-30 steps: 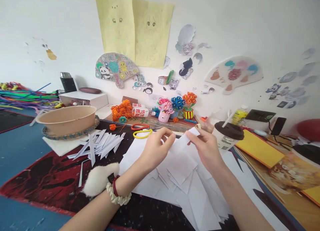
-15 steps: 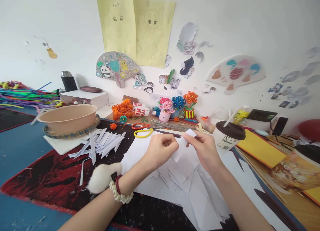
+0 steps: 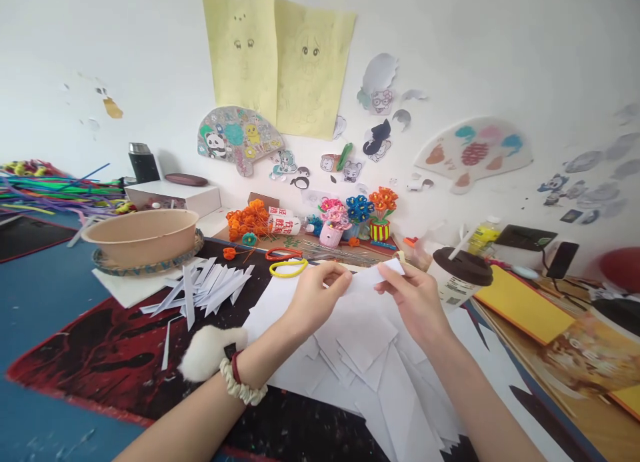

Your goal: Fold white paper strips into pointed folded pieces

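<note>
white paper piece (image 3: 371, 276), white paper sheets (image 3: 367, 342), white strips (image 3: 200, 286), mat (image 3: 75, 362) marbled red and black, beige basin (image 3: 143, 241), cream scrunchie (image 3: 240, 387), yellow loop (image 3: 289, 275), red loop (image 3: 269, 255), orange flowers (image 3: 247, 221), pot (image 3: 380, 231) striped red and yellow, dark brown cup lid (image 3: 463, 263), pale yellow drawing sheets (image 3: 316, 82), multicoloured cartoon-patterned fan (image 3: 235, 135)

From my screen I see the small white paper (image 3: 367, 278) as a plain, narrow strip, slanting up to the right above the loose white sheets (image 3: 367, 339); the right hand (image 3: 417, 299) pinches it — its left end, blending into the white below, I can't make out clearly.
</note>
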`<state>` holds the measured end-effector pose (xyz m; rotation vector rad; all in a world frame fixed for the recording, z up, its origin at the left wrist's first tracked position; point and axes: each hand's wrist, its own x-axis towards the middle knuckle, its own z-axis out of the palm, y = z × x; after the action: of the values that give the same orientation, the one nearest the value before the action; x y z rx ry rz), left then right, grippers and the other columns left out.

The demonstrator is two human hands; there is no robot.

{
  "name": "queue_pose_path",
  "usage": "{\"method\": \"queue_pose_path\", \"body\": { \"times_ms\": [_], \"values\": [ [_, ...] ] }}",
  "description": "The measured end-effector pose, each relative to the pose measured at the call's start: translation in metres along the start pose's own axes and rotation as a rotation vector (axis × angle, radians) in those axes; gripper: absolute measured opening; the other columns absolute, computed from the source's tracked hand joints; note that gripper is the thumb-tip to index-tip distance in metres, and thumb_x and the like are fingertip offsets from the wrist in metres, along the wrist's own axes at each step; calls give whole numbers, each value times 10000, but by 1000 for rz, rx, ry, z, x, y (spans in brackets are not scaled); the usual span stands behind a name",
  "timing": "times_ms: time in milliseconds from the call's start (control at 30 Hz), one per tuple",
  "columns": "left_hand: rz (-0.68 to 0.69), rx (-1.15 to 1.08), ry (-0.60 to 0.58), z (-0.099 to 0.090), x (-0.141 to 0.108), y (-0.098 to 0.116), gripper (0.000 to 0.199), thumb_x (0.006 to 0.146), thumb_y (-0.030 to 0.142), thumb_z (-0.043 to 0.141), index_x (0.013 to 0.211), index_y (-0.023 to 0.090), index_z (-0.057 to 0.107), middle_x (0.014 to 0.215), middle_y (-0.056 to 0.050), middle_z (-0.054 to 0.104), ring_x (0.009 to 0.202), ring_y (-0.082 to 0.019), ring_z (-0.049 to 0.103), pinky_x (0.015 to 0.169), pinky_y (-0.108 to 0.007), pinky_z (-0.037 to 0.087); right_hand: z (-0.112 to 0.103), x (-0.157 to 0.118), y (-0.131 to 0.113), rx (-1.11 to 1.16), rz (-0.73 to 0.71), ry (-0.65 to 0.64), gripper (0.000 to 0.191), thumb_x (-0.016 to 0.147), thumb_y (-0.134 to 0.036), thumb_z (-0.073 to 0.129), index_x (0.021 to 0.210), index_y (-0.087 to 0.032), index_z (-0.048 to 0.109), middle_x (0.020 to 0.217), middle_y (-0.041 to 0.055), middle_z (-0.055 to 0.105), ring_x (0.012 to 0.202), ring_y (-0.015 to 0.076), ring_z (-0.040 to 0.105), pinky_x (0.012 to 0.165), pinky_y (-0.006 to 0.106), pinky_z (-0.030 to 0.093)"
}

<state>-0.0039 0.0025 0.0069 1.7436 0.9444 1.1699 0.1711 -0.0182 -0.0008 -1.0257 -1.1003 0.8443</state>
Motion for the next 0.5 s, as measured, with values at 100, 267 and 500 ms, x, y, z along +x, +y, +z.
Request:
{"method": "queue_pose_path", "body": {
  "times_ms": [100,267,500],
  "values": [
    [-19,4,45,-5,1,-1,268,856,367,502,744,148,609,692,-30,621,599,-132,552,526,-223,410,-1,-3,-6,-62,69,-170,187,728,-339,740,669,-165,703,632,18,631,587,153,562,583,302,465],
    [7,108,-36,-13,3,1,208,816,312,563,719,147,645,520,8,556,492,-124,496,481,-217,329,1,-7,-15,-187,127,-405,144,767,-286,698,701,-159,714,647,24,644,621,156,555,603,292,449],
    [115,298,-8,-14,2,5,149,785,200,585,659,177,661,518,25,531,512,-122,419,522,-238,266,-2,-6,-14,-346,91,-469,265,859,-391,577,816,-181,733,803,40,670,740,180,570,636,288,437]
  ]
}}
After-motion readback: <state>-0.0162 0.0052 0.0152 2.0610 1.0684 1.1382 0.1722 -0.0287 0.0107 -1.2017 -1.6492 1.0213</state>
